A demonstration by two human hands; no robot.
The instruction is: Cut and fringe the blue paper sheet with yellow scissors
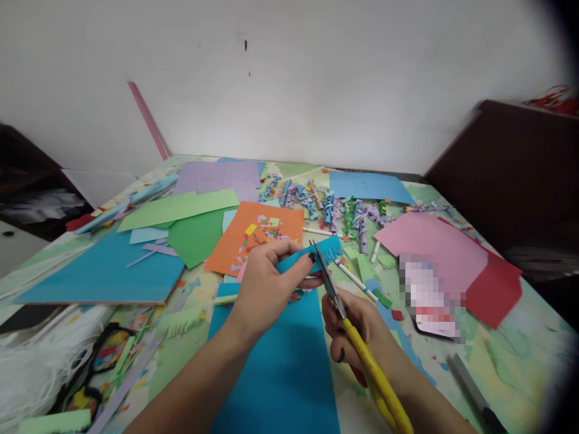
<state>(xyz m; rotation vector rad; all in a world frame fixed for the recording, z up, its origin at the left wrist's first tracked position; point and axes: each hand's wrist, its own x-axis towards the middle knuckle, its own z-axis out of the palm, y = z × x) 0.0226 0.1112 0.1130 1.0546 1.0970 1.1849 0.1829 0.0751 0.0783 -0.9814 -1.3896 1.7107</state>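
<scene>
Between the thumb and fingers of my left hand [274, 274] is a blue paper strip [294, 258], its right end cut into a fringe. My right hand [362, 325] is closed around yellow-handled scissors [337, 298], whose blades reach up to the strip's edge just right of my left thumb. Whether the blades are fully closed is hard to make out. Below both hands lies a large blue sheet [275, 374]. Behind the left hand, an orange sheet [221, 253] carries many small paper scraps.
Rolled paper pieces [328, 208] with curled strips stand and lie at the back. Coloured sheets [90, 271] are stacked left, near black glasses [99, 361]. At right are pink paper [416, 235], a blurred-out item [429, 298] and a knife-like blade [470, 386]. A wall rises behind.
</scene>
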